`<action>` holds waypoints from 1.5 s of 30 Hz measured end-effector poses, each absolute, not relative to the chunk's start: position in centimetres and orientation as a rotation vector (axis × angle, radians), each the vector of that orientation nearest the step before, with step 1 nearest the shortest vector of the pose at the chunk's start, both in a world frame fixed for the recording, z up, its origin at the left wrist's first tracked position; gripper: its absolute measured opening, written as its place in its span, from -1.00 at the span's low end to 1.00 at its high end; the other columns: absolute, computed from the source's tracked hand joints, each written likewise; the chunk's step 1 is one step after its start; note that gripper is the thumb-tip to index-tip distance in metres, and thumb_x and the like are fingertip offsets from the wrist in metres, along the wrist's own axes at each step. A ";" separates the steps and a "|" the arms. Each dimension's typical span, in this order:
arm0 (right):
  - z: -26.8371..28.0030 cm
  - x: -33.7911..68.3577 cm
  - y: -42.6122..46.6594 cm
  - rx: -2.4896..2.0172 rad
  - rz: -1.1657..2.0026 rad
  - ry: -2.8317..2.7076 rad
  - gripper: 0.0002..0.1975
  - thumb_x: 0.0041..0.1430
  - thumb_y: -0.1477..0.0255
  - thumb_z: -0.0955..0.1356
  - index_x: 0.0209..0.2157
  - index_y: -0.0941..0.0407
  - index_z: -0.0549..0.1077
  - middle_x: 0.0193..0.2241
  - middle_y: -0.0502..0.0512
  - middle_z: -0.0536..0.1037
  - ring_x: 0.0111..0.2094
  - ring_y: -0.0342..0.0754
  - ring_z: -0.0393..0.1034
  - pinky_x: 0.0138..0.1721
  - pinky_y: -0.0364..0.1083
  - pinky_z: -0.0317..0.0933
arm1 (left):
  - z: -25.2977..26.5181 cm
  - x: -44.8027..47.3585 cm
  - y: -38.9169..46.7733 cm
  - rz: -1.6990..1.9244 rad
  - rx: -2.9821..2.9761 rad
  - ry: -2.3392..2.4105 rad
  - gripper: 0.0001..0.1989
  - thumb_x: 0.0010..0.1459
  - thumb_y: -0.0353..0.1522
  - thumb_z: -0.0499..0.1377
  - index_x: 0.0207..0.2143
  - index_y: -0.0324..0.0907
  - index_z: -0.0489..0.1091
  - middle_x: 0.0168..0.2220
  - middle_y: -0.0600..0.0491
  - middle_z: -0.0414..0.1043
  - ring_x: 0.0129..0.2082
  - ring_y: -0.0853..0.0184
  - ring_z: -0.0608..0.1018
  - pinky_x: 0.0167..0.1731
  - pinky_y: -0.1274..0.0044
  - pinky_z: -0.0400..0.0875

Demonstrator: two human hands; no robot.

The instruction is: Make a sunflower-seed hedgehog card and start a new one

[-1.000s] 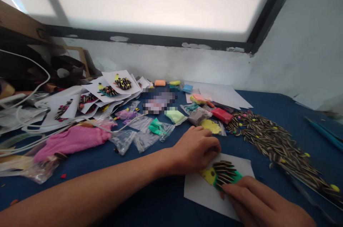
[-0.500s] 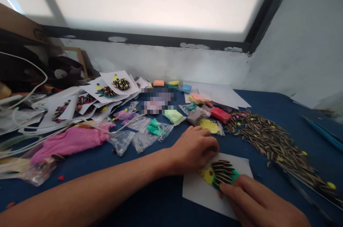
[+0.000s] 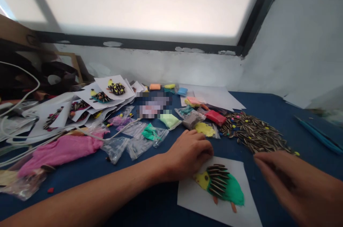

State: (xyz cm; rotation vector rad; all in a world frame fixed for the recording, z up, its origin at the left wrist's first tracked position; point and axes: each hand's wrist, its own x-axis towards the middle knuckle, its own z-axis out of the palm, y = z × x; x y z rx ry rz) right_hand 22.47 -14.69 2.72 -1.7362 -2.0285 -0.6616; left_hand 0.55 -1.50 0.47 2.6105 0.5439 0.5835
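Note:
A green and yellow clay hedgehog (image 3: 235,189) lies on a white sheet of paper (image 3: 187,198), with rows of striped sunflower seeds (image 3: 218,175) set in its back behind the head. Two short orange-brown pieces form its legs. My left hand (image 3: 189,155), fingers curled under, rests on the sheet's upper left edge; what lies beneath the fingertips is hidden. To the right of the sheet, my right hand (image 3: 292,180) is at the near edge of a loose pile of sunflower seeds (image 3: 257,130). Its thumb and fingertips are drawn together, slightly blurred, and hide anything between them.
Behind my left hand lie clay packets, including a red packet (image 3: 215,117) and yellow clay (image 3: 205,129). Finished seed pictures (image 3: 114,85) are stacked at the left, near pink clay (image 3: 61,152) and a white cable (image 3: 125,127). Blue tweezers (image 3: 320,134) lie at the right.
My right hand has left the hedgehog and moved right to the seed pile, uncovering the green body and legs. My left hand stays on the paper. The view has shifted slightly.

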 end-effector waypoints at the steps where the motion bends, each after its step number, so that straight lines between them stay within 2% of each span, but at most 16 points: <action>1: 3.0 23.1 -14.3 -1.791 -0.692 -2.020 -0.65 0.33 0.17 0.15 -0.23 0.02 0.48 -0.30 0.07 0.64 -0.48 -0.01 0.54 -0.56 -0.08 0.24 | 0.4 0.6 -1.5 0.578 2.603 0.548 -0.87 0.26 -0.43 0.12 -0.31 -0.18 0.47 -0.28 0.05 0.48 -0.25 0.31 0.43 -0.23 0.45 0.22; 4: 4.2 24.6 -13.1 -1.899 -0.707 -2.040 -0.60 0.29 0.20 0.12 -0.33 0.01 0.52 -0.37 0.08 0.65 -0.59 -0.01 0.49 -0.67 -0.09 0.15 | 0.1 0.7 -1.4 0.568 2.581 0.561 -0.87 0.26 -0.43 0.13 -0.33 -0.18 0.46 -0.28 0.05 0.48 -0.24 0.31 0.45 -0.21 0.45 0.23; 8: 5.1 25.5 -11.5 -2.098 -0.402 -2.138 -0.74 0.15 0.30 0.24 -0.43 -0.03 0.56 -0.51 0.02 0.61 -0.59 -0.01 0.49 -0.65 -0.11 0.14 | -0.2 0.9 -1.5 0.569 2.577 0.576 -0.88 0.26 -0.43 0.13 -0.34 -0.18 0.45 -0.29 0.06 0.48 -0.22 0.31 0.46 -0.19 0.44 0.22; 12: 4.7 25.1 -10.4 -2.279 -0.328 -2.181 -0.75 0.20 0.37 0.24 -0.38 -0.02 0.55 -0.38 0.04 0.61 -0.43 0.04 0.54 -0.53 -0.08 0.20 | 0.2 1.0 -1.6 0.487 2.628 0.609 -0.87 0.26 -0.46 0.11 -0.35 -0.20 0.43 -0.29 0.05 0.47 -0.23 0.31 0.45 -0.22 0.45 0.23; 15: 4.0 24.7 -9.8 -2.311 -0.321 -2.204 -0.77 0.18 0.42 0.25 -0.44 0.04 0.53 -0.41 0.07 0.57 -0.44 0.05 0.52 -0.54 -0.08 0.15 | 0.6 0.9 -1.4 0.472 2.675 0.592 -0.86 0.28 -0.45 0.09 -0.34 -0.20 0.42 -0.28 0.04 0.45 -0.25 0.31 0.43 -0.22 0.46 0.24; 21: 3.5 24.7 -9.1 -2.206 -0.321 -2.222 -0.75 0.18 0.44 0.23 -0.49 0.08 0.48 -0.48 0.10 0.51 -0.50 0.00 0.47 -0.58 -0.12 0.07 | 0.6 0.8 -1.0 0.472 2.724 0.590 -0.86 0.27 -0.47 0.08 -0.34 -0.22 0.42 -0.30 0.02 0.43 -0.27 0.31 0.41 -0.19 0.46 0.28; 26: 3.6 24.0 -9.5 -2.076 -0.285 -2.165 -0.82 0.22 0.44 0.21 -0.36 0.07 0.44 -0.42 0.07 0.54 -0.43 -0.03 0.50 -0.51 -0.12 0.21 | 0.6 0.9 -1.2 0.517 2.701 0.610 -0.86 0.27 -0.47 0.09 -0.35 -0.21 0.42 -0.31 0.03 0.43 -0.28 0.32 0.39 -0.21 0.47 0.29; 30: 3.9 22.7 -10.9 -1.823 0.052 -2.105 -0.86 0.23 0.43 0.24 -0.34 0.04 0.44 -0.45 -0.03 0.56 -0.48 -0.13 0.48 -0.48 -0.18 0.30 | 0.4 0.7 -1.3 0.600 2.665 0.593 -0.85 0.26 -0.47 0.08 -0.35 -0.22 0.42 -0.33 0.01 0.42 -0.31 0.31 0.38 -0.23 0.46 0.29; 32: 4.0 22.0 -11.6 -1.728 0.266 -2.073 -0.85 0.25 0.42 0.25 -0.33 0.03 0.45 -0.47 -0.07 0.56 -0.49 -0.17 0.47 -0.48 -0.21 0.31 | 0.3 0.5 -1.3 0.679 2.630 0.553 -0.82 0.26 -0.49 0.04 -0.29 -0.23 0.43 -0.32 -0.01 0.42 -0.30 0.30 0.38 -0.23 0.45 0.30; 35: 4.1 21.2 -12.3 -1.672 0.411 -2.075 -0.84 0.24 0.44 0.26 -0.37 0.02 0.47 -0.48 -0.10 0.57 -0.49 -0.19 0.47 -0.48 -0.23 0.31 | 0.0 0.3 -1.3 0.801 2.562 0.488 -0.73 0.24 -0.55 -0.04 -0.19 -0.26 0.43 -0.27 -0.05 0.43 -0.27 0.29 0.40 -0.23 0.44 0.32; 39: 4.3 20.4 -12.6 -1.622 0.438 -2.100 -0.82 0.24 0.45 0.26 -0.41 0.02 0.46 -0.48 -0.10 0.55 -0.50 -0.21 0.47 -0.51 -0.27 0.31 | 0.0 0.1 -1.3 0.890 2.495 0.445 -0.71 0.22 -0.57 -0.05 -0.18 -0.28 0.45 -0.25 -0.08 0.43 -0.26 0.29 0.42 -0.24 0.43 0.35; 45: 4.0 19.9 -13.2 -1.615 0.373 -2.147 -0.84 0.25 0.47 0.26 -0.37 0.00 0.44 -0.47 -0.12 0.55 -0.48 -0.23 0.49 -0.49 -0.29 0.32 | 0.6 0.2 -2.0 0.921 2.513 0.478 -0.74 0.29 -0.51 -0.03 -0.18 -0.30 0.45 -0.27 -0.08 0.42 -0.26 0.28 0.42 -0.24 0.41 0.36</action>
